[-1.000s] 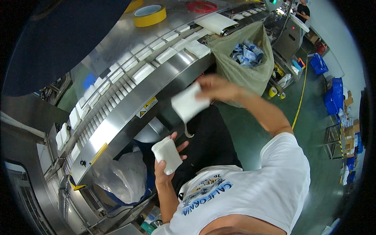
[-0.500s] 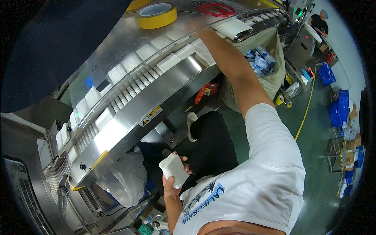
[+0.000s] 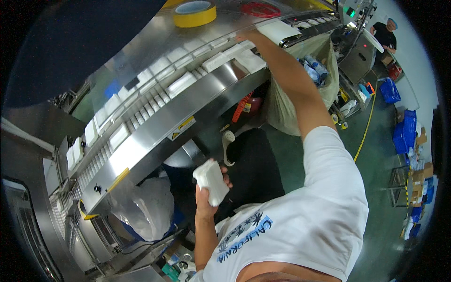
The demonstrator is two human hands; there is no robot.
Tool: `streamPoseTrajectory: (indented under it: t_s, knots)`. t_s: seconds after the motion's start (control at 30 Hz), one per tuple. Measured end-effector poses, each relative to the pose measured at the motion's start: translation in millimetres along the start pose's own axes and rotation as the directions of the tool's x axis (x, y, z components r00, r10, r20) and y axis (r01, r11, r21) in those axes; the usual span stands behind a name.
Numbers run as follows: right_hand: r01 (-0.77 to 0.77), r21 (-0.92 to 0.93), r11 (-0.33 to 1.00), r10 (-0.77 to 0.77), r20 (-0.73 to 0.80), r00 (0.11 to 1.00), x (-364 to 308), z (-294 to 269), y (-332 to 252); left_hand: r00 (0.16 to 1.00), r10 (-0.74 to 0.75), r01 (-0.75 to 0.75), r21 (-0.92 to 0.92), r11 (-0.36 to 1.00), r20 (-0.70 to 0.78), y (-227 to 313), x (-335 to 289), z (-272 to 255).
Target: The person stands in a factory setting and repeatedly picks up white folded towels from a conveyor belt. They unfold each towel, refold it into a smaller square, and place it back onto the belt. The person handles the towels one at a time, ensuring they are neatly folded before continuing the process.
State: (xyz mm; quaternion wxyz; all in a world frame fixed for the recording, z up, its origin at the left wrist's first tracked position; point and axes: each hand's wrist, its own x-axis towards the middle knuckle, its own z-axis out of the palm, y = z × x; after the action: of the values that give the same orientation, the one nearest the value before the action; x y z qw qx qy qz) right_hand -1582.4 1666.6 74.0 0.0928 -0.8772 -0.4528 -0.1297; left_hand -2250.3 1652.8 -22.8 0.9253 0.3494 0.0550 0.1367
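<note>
My left hand (image 3: pixel 206 199) is closed around a thick stack of folded white sheets (image 3: pixel 212 181), held low in front of the conveyor, thumb on one side and fingers on the other. My right arm stretches far across to the upper end of the curved roller conveyor (image 3: pixel 145 110). There my right hand (image 3: pixel 247 35) is beside the metal guide rail, above white stacks (image 3: pixel 249 61) lying near the bend. Its fingers are small and partly hidden, so any grip is unclear. Another white stack (image 3: pixel 181 84) rests on the rollers farther down.
A yellow tape roll (image 3: pixel 195 16) and a red coil (image 3: pixel 261 9) lie on the metal table behind the rail. Beside my right arm hangs a large bag (image 3: pixel 291 110) with blue-white packages. A clear plastic bag (image 3: pixel 148 207) sits under the conveyor. One person (image 3: pixel 385 35) stands far right.
My left hand has risen slightly with the stack of white sheets. White stacks on the rollers have shifted up and to the right. My right hand stays near the conveyor's upper end.
</note>
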Motion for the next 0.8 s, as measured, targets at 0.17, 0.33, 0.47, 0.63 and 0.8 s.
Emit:
streamPoseTrajectory:
  t_s: [0.17,0.33,0.47,0.63,0.8]
  knots:
    - [0.017,0.77,0.638,-0.264,0.198,0.944,-155,-70,-167,0.977,0.149,-0.133,0.109,0.985,-0.151,6,15,-2]
    - [-0.425,0.868,0.257,-0.365,0.494,0.789,-345,-127,-295,0.917,0.393,-0.325,0.456,0.829,-0.06,8,27,7]
    - [-0.36,0.925,0.125,-0.273,0.38,0.884,-380,-115,-334,0.81,0.581,-0.42,0.769,0.481,0.079,14,31,19]
    - [-0.261,0.92,0.293,-0.247,0.336,0.909,-380,-120,-346,0.841,0.533,-0.356,0.84,0.409,0.097,20,23,18]
    - [-0.199,0.904,0.379,-0.252,0.308,0.917,-381,-132,-345,0.853,0.502,-0.37,0.846,0.384,0.145,27,14,28]
